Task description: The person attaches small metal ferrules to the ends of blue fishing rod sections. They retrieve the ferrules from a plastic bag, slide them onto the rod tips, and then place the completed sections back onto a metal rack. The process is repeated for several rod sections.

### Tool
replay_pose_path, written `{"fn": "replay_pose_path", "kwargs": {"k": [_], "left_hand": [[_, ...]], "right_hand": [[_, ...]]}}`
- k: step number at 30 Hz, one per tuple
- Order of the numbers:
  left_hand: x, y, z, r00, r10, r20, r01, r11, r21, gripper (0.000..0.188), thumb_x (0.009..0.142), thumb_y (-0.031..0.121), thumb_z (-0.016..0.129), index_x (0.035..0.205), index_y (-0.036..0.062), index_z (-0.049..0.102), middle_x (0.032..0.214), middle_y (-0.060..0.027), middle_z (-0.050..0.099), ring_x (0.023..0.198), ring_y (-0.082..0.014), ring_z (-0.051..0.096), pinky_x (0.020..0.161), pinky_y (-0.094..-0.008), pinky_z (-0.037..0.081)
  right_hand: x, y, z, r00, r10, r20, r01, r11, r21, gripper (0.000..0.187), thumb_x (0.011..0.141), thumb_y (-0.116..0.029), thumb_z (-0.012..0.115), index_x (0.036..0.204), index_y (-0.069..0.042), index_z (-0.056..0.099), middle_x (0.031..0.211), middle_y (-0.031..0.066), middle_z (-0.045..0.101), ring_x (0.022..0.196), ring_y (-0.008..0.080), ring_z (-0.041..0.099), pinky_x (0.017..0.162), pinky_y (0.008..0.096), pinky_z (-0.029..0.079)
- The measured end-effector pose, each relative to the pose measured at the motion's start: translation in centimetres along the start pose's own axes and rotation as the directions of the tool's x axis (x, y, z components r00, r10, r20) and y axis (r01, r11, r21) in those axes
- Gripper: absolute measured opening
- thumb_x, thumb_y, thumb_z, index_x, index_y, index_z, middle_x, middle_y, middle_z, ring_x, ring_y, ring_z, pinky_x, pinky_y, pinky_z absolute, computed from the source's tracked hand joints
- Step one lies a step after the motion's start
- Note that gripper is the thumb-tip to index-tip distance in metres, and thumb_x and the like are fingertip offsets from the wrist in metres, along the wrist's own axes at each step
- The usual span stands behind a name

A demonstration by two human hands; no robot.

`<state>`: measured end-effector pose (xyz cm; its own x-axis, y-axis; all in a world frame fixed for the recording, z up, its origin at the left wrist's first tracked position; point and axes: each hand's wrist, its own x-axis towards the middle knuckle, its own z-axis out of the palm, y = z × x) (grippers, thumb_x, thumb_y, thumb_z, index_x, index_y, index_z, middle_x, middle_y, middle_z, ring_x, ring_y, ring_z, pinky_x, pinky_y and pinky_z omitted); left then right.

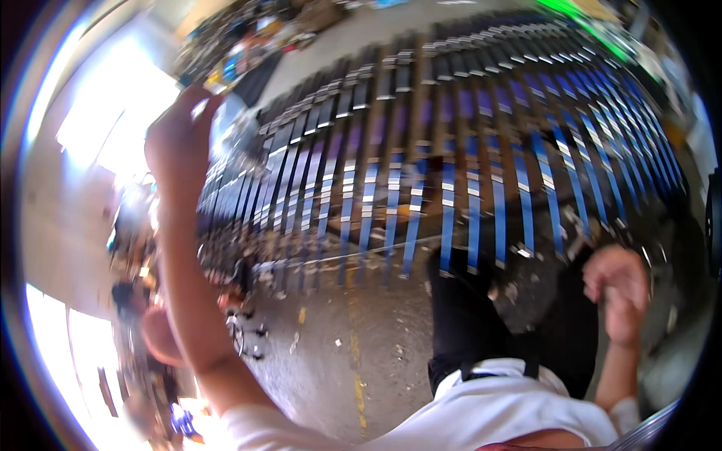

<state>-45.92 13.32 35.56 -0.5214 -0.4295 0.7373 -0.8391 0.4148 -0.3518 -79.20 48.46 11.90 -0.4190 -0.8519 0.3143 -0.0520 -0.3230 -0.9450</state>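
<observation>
My left hand (180, 139) is raised high at the upper left, arm stretched out, with thumb and fingers brought together. A blurred, clear, shiny patch (241, 139) shows just beside it; I cannot tell whether the fingers hold it. Low on the right, my right hand (618, 289) is beside my dark trousers, fingers curled in and nothing visible in them. In front of me, many long blue and dark strips (499, 207) with pale shiny bands run side by side in a wide row. Their near ends come close to my legs. Motion blur hides their material.
The grey floor (316, 376) carries a yellow line (359, 387) and scattered scraps. A mixed heap of things (248, 52) lies at the far left, and more clutter lines the left side. A bright green bar (587, 26) slants across the far right. Strong light enters from the left.
</observation>
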Motion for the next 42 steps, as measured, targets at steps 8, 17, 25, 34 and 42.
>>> {"fn": "replay_pose_path", "kwargs": {"k": [8, 17, 25, 34, 42], "left_hand": [[-11.7, 21.6, -11.2, 0.911, 0.319, -0.264, -0.413, 0.707, -0.573, 0.007, 0.077, -0.001, 0.066, 0.083, -0.0011, 0.068, 0.064, -0.0035, 0.061, 0.049, -0.0085, 0.045, 0.045, -0.0233, 0.032], [-18.2, 33.0, -11.7, 0.960, 0.170, -0.221, -0.278, 0.526, -0.803, 0.022, 0.065, 0.003, 0.079, 0.083, 0.0027, 0.068, 0.053, -0.0009, 0.047, 0.044, -0.0149, 0.037, 0.044, -0.0263, 0.028], [-20.6, 34.5, -11.7, 0.963, 0.213, -0.166, -0.251, 0.476, -0.843, 0.030, 0.062, 0.006, 0.081, 0.089, 0.0062, 0.069, 0.051, 0.0016, 0.039, 0.044, -0.0152, 0.034, 0.043, -0.0266, 0.027], [-23.7, 34.8, -10.1, 0.994, 0.016, 0.105, 0.099, 0.203, -0.974, 0.017, 0.077, 0.018, 0.073, 0.083, 0.0036, 0.068, 0.059, 0.0000, 0.047, 0.055, -0.0133, 0.046, 0.048, -0.0260, 0.035], [-28.5, 36.7, -5.3, 0.501, 0.386, 0.775, 0.339, -0.911, 0.235, 0.063, 0.096, 0.050, 0.027, 0.130, -0.0005, 0.042, 0.137, -0.0170, 0.041, 0.127, -0.0302, 0.039, 0.108, -0.0414, 0.027]], "right_hand": [[-2.1, -0.6, 5.5, 0.880, -0.165, 0.446, 0.218, 0.974, -0.068, 0.115, 0.066, -0.043, 0.080, 0.143, 0.001, 0.007, 0.145, 0.0229, 0.021, 0.135, 0.0332, 0.024, 0.110, 0.0418, 0.022], [-8.1, -1.0, 0.5, 0.834, 0.096, 0.544, -0.116, 0.993, 0.002, 0.116, 0.059, -0.016, 0.084, 0.142, 0.001, 0.006, 0.134, 0.0203, 0.032, 0.124, 0.0269, 0.035, 0.103, 0.0342, 0.029], [-8.2, 0.8, -1.1, 0.680, 0.078, 0.729, -0.125, 0.992, 0.011, 0.114, 0.065, -0.024, 0.080, 0.141, 0.006, 0.000, 0.146, 0.0223, 0.016, 0.138, 0.0267, 0.014, 0.111, 0.0337, 0.014], [-8.8, 4.6, 0.2, 0.916, 0.277, 0.291, -0.269, 0.961, -0.067, 0.040, 0.068, -0.021, 0.078, 0.098, -0.004, 0.058, 0.084, 0.0019, 0.061, 0.075, 0.0093, 0.056, 0.067, 0.0266, 0.046], [-5.5, 0.1, 2.1, 0.905, 0.273, 0.327, 0.155, 0.503, -0.850, 0.033, 0.058, -0.013, 0.075, 0.082, -0.005, 0.053, 0.076, 0.0099, 0.060, 0.074, 0.0288, 0.060, 0.062, 0.0409, 0.048]]}}
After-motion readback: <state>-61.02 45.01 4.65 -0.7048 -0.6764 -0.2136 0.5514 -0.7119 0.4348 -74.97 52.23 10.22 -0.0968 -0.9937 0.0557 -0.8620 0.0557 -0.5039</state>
